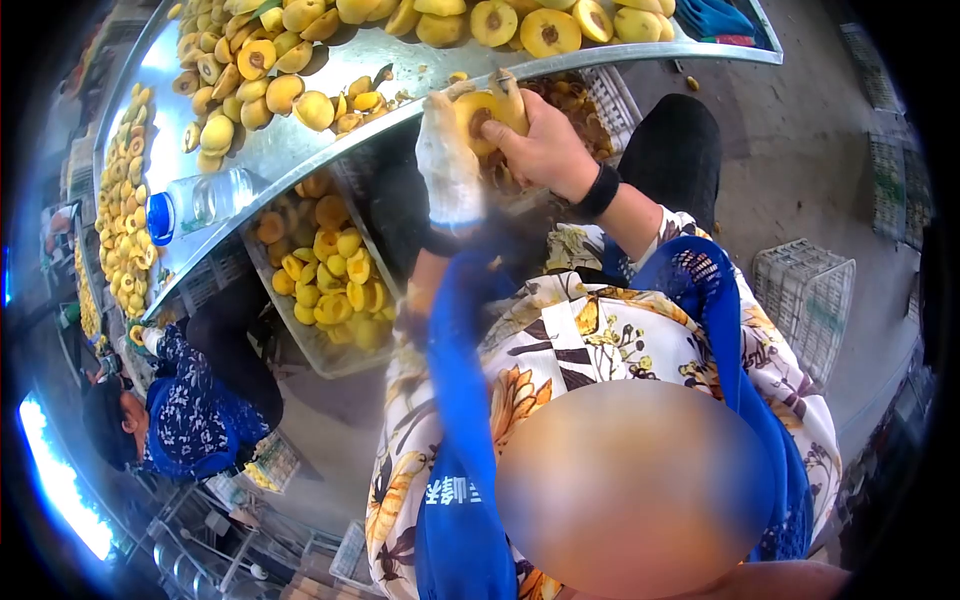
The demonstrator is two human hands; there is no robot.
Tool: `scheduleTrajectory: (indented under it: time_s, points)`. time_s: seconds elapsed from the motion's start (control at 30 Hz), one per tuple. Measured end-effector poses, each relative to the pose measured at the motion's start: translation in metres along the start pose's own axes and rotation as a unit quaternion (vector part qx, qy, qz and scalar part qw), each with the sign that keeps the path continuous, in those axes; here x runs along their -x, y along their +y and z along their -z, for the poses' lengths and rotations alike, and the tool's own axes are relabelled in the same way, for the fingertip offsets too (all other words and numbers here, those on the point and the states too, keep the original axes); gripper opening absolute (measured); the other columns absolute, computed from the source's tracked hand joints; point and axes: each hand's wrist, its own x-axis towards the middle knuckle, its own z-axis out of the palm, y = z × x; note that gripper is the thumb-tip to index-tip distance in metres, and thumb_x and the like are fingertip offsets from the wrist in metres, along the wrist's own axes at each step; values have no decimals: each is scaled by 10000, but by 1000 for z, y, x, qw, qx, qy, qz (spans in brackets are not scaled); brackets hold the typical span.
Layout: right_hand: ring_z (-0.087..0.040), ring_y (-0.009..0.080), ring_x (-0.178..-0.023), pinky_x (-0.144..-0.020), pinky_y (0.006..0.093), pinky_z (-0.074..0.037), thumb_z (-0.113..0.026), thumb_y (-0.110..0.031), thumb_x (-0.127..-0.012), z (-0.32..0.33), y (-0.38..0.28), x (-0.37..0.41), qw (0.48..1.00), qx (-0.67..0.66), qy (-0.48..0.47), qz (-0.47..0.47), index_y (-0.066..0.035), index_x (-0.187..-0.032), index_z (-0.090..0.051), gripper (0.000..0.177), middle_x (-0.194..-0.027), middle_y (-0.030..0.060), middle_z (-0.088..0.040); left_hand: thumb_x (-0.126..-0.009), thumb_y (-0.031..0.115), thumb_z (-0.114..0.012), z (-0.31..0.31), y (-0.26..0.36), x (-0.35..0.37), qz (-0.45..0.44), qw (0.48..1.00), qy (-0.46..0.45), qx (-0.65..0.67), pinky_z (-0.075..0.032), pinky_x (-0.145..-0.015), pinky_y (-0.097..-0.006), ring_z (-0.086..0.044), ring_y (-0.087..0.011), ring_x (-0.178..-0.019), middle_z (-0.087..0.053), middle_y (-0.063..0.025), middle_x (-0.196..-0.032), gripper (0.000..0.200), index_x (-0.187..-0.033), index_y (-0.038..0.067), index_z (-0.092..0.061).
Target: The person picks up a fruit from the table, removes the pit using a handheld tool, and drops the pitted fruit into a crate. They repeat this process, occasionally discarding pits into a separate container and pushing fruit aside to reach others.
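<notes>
My left hand [447, 165], in a white glove, is closed round a yellow peach half [473, 112] just over the near edge of the metal table. Its cut face, with a brownish centre, is turned up. My right hand [552, 145], bare with a black wristband, meets it from the right. The right thumb presses on the cut face near the centre, and the other fingers are curled behind, partly hidden. Whether a small tool is also in the right hand I cannot make out.
Many peach halves [285, 92] lie on the metal table [340, 62]. A bottle with a blue cap [205, 198] lies near its edge. Below are a crate of peach halves [338, 280] and a crate of scraps [610, 100]. Another person [205, 410] sits at left; a white crate [803, 300] stands right.
</notes>
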Motion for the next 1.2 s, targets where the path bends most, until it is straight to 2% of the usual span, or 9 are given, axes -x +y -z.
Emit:
scheduleTrajectory:
  time_s: [0.03,0.13,0.17,0.3,0.7,0.93,1.07,1.13,1.2]
  points:
    - [-555,171,-456,-436,299,-445,-618,-219,-846,0,-4,2,994,106,6,5,-9,-1093,-467,358,-697,101,-602,-938,476,-386,-3,-2,-6,1,1000,-5,20,-477,-818,-331,-576,-218,-933,-588,-105,-1042,511,-1155,29,-508]
    - [-614,351,-601,-555,404,-481,-602,-263,-847,-1,-7,14,945,293,81,123,-9,-1101,-463,385,-751,191,-629,-930,476,-404,-15,7,0,67,988,64,123,-482,-806,-349,-579,-225,-931,-581,-108,-1073,504,-1154,38,-513]
    - [-576,457,-759,-662,472,-463,-593,-281,-837,2,-13,16,955,286,51,62,-8,-1094,-457,399,-793,263,-608,-920,479,-427,-20,11,1,65,987,102,108,-484,-796,-354,-586,-224,-908,-598,-109,-1033,490,-1115,41,-530]
    - [-559,454,-722,-626,492,-441,-573,-216,-829,8,-14,28,939,339,-27,46,-14,-991,-443,290,-732,280,-577,-926,465,-418,0,-2,-12,1,990,122,71,-497,-738,-356,-602,-228,-813,-612,-114,-886,470,-1025,22,-538]
    - [-554,463,-690,-621,508,-437,-524,-117,-816,-4,-6,41,934,352,-48,19,16,-896,-396,201,-676,278,-561,-949,384,-401,-6,-11,-9,-74,992,99,-32,-495,-580,-310,-595,-232,-647,-594,-138,-775,399,-995,2,-508]
    - [-562,459,-690,-631,496,-452,-510,-90,-791,2,0,41,924,365,-114,23,38,-878,-409,185,-687,281,-568,-930,302,-476,18,-6,-22,79,994,-4,-69,-495,-553,-314,-593,-233,-616,-600,-147,-736,316,-895,-5,-542]
    - [-578,406,-621,-595,441,-472,-533,-134,-803,3,4,33,945,307,-111,16,40,-905,-429,227,-685,262,-571,-908,376,-511,20,7,-26,143,987,-66,22,-514,-571,-339,-597,-259,-637,-611,-173,-790,368,-913,9,-532]
    - [-585,342,-548,-537,398,-476,-543,-154,-810,3,3,31,956,267,-117,21,33,-915,-431,242,-663,227,-574,-907,404,-505,17,5,-22,118,992,-1,52,-521,-582,-351,-597,-271,-640,-610,-174,-786,387,-917,18,-528]
    - [-559,259,-483,-465,354,-449,-540,-150,-816,-5,-2,35,966,220,-128,-51,18,-898,-432,216,-626,168,-561,-914,401,-492,23,-5,-22,92,994,28,41,-521,-587,-357,-596,-273,-638,-609,-173,-783,384,-918,19,-528]
